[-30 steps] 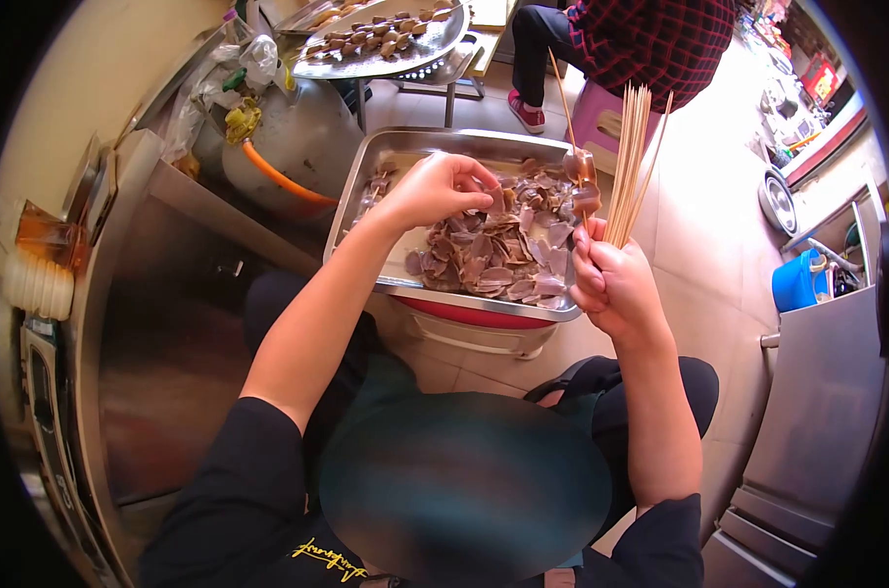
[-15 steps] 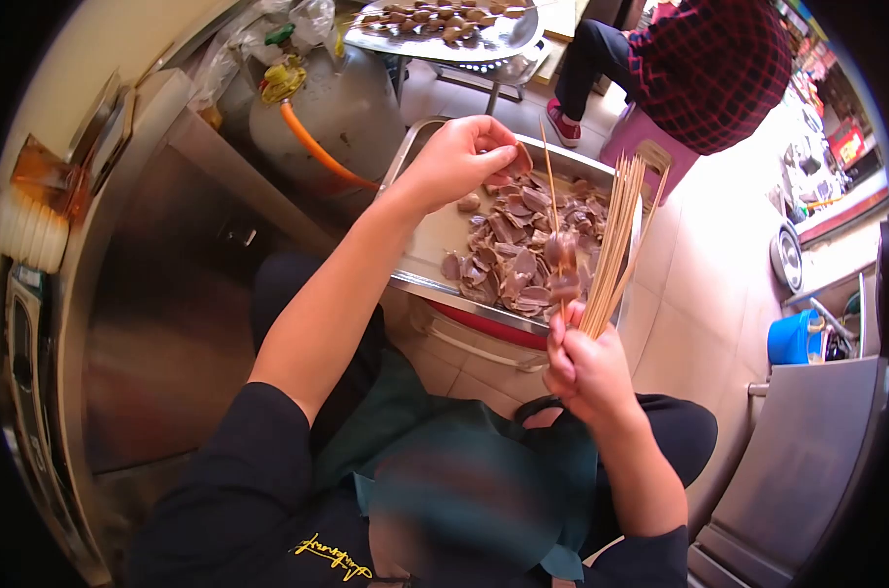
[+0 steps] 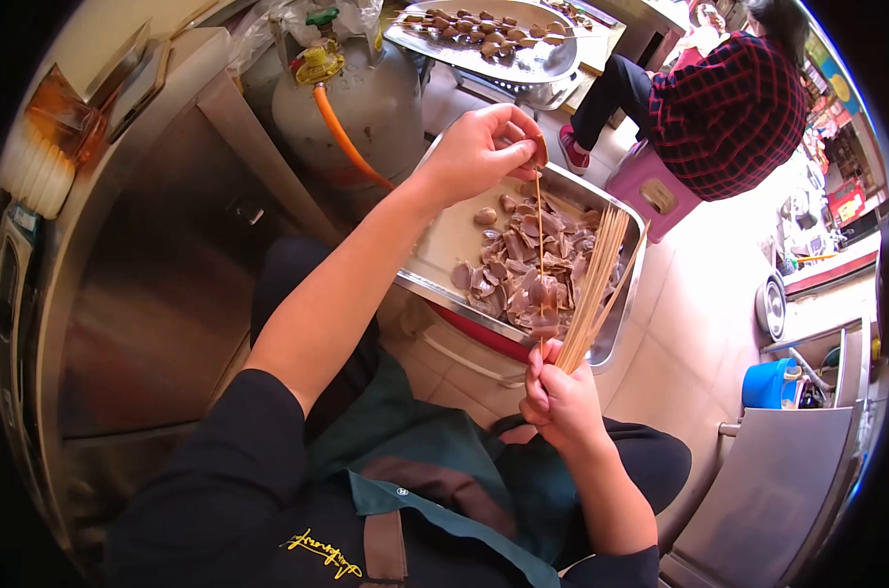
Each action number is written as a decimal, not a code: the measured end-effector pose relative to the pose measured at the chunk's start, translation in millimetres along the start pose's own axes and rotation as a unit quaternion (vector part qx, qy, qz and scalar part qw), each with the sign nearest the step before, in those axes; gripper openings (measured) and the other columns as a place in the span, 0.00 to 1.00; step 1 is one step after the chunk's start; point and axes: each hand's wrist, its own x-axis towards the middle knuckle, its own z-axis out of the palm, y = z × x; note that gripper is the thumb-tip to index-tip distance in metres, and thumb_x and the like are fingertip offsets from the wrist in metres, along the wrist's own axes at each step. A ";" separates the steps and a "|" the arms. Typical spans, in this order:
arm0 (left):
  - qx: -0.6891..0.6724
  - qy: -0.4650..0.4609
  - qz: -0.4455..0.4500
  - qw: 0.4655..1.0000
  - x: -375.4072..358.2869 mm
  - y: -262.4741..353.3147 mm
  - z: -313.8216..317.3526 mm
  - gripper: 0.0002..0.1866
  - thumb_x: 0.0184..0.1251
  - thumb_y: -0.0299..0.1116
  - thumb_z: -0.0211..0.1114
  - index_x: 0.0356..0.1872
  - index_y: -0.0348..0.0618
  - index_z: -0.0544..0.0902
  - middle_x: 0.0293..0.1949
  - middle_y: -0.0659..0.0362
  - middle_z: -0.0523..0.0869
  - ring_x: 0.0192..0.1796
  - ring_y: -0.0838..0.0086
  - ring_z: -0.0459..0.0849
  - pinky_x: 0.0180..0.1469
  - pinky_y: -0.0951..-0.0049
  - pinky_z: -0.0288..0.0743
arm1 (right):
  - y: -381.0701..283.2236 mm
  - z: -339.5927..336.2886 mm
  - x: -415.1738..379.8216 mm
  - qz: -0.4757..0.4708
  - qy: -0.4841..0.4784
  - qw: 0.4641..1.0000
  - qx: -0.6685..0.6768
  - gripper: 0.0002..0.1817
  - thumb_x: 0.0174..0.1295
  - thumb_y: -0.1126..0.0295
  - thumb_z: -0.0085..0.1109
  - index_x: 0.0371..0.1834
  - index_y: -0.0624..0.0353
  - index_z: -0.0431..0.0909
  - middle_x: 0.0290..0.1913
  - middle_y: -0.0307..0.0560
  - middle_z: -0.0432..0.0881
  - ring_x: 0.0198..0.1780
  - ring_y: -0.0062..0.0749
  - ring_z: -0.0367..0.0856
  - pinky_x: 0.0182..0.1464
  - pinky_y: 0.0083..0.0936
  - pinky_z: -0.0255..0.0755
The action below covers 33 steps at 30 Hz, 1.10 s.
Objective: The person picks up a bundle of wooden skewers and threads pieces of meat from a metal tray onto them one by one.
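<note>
My left hand pinches a brownish slice of meat at the upper tip of a bamboo skewer. That skewer stands nearly upright, with a few meat pieces threaded low on it. Its bottom end is gripped by my right hand, closed also around a thick bundle of bare bamboo skewers. Under both hands lies a steel tray with a heap of sliced brown meat on its right part. One rounder piece rests apart from the heap.
A platter of loaded skewers stands at the back. Back left is a gas cylinder with an orange hose. A person in a checked shirt sits on a pink stool. At right are a blue bucket and metal cabinet.
My left hand has brought the meat slice right to the skewer's tip, where before it was left of it. My right hand has shifted slightly left and lower in view.
</note>
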 end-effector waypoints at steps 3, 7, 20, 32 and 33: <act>0.023 -0.003 0.019 1.000 -0.4 -0.6 -2.7 0.07 0.69 0.22 0.58 0.44 0.32 0.78 0.37 0.56 0.85 0.39 0.77 0.86 0.46 0.75 0.85 | 0.0 0.6 -0.2 -0.004 -0.009 1.000 -0.001 0.07 0.62 0.82 0.42 0.31 0.56 0.68 0.15 0.36 0.64 0.12 0.18 0.56 0.13 0.17 0.49; 0.027 -0.015 0.029 0.999 -2.8 1.2 -1.1 0.07 0.68 0.22 0.59 0.44 0.32 0.79 0.36 0.56 0.85 0.39 0.78 0.86 0.45 0.76 0.85 | 0.2 -0.9 1.5 0.001 -0.001 1.000 0.010 0.07 0.62 0.82 0.42 0.31 0.56 0.68 0.15 0.36 0.64 0.12 0.18 0.56 0.13 0.17 0.49; 0.254 -0.028 0.202 0.946 -10.5 14.2 6.6 0.08 0.61 0.22 0.62 0.41 0.38 0.81 0.37 0.57 0.84 0.36 0.75 0.87 0.40 0.75 0.81 | -2.7 -1.1 -2.1 0.036 -0.020 0.999 0.030 0.07 0.61 0.81 0.43 0.32 0.55 0.68 0.16 0.35 0.63 0.14 0.18 0.57 0.15 0.18 0.49; 0.262 0.007 0.172 0.950 -15.4 13.6 17.7 0.05 0.63 0.26 0.68 0.39 0.39 0.85 0.34 0.59 0.86 0.37 0.76 0.87 0.39 0.79 0.82 | -5.6 -3.3 -0.2 -0.008 -0.007 1.000 0.006 0.06 0.61 0.80 0.42 0.32 0.56 0.68 0.16 0.36 0.64 0.13 0.19 0.57 0.15 0.20 0.52; 0.262 0.006 0.172 0.949 -14.1 11.5 18.0 0.05 0.63 0.26 0.68 0.39 0.39 0.85 0.34 0.59 0.86 0.37 0.76 0.87 0.39 0.79 0.82 | -5.4 -3.5 0.6 -0.026 -0.001 1.000 -0.004 0.06 0.60 0.80 0.41 0.32 0.57 0.68 0.16 0.36 0.64 0.13 0.19 0.58 0.15 0.20 0.52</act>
